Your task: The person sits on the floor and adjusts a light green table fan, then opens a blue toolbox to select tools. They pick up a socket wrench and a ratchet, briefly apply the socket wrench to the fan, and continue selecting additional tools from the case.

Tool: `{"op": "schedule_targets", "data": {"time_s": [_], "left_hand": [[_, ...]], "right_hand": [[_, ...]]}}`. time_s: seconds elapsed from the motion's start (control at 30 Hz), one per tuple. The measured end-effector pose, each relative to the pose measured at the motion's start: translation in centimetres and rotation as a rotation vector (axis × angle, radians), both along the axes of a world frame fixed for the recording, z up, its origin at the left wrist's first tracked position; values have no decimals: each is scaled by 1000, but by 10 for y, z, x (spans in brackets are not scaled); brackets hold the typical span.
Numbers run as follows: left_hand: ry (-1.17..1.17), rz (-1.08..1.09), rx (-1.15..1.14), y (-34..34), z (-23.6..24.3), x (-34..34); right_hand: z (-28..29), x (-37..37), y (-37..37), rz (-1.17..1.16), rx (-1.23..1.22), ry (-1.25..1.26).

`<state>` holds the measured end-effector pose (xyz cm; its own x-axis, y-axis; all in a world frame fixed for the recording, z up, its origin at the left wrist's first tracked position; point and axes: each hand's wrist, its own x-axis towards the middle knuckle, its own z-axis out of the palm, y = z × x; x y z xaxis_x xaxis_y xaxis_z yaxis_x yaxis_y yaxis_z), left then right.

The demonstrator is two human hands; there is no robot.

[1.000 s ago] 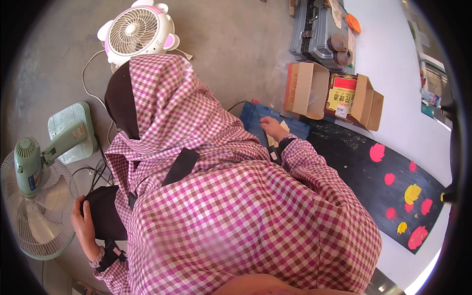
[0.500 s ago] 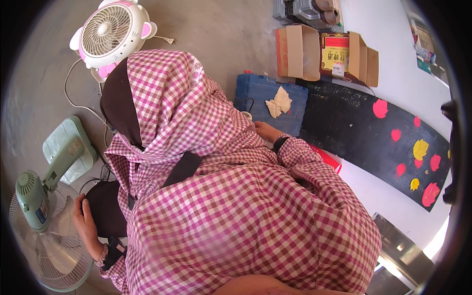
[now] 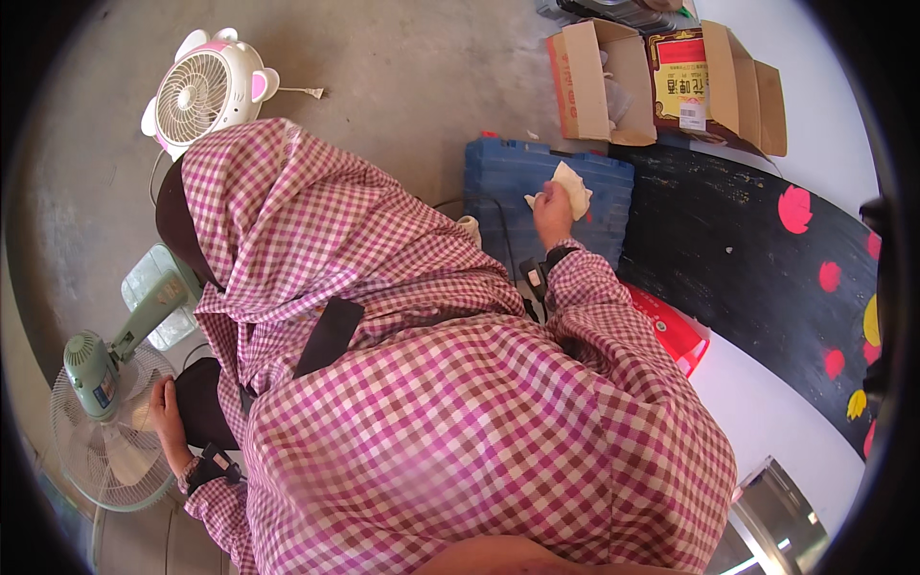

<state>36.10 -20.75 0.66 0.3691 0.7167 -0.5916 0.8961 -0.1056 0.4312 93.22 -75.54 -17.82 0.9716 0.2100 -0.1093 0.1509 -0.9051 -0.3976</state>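
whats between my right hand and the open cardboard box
Between the right hand and open cardboard box, the head view shows the cream cloth at the fingers, then part of the blue case.

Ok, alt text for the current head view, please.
The person's right hand touches a cream cloth over a blue case, while the left hand rests on a dark-clothed knee beside a green fan. A checked garment fills the middle.

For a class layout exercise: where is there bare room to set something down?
Bare floor lies between the white fan and the cardboard box; the blue case has room right of the cloth. Crowded: around the left hand, by the green fan.
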Motion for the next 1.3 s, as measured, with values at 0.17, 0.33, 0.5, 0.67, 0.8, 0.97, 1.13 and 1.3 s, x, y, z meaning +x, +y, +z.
{"op": "schedule_targets", "data": {"time_s": [0.17, 0.33, 0.5, 0.67, 0.8, 0.97, 1.13, 1.3], "left_hand": [[-16, 96, -86, 7, -30, -20], [-15, 33, -120, 8, -49, -15], [30, 33, -89, 14, -52, -11], [5, 26, -99, 14, -55, -12], [26, 36, -80, 12, -56, -15], [-15, 103, -96, 15, -52, -20], [-8, 72, -73, 17, -43, -22], [1, 63, -37, 15, -39, -28]], "right_hand": [[15, 45, 4, 133, -186, -198], [20, 70, -9, 186, -462, 27], [21, 86, -9, 105, -533, 177], [16, 110, -3, 213, -633, 359], [11, 118, -4, 181, -498, 482], [16, 123, 15, 235, -428, 552], [47, 120, 20, 278, -373, 537], [77, 93, 10, 371, -182, 382]]}}
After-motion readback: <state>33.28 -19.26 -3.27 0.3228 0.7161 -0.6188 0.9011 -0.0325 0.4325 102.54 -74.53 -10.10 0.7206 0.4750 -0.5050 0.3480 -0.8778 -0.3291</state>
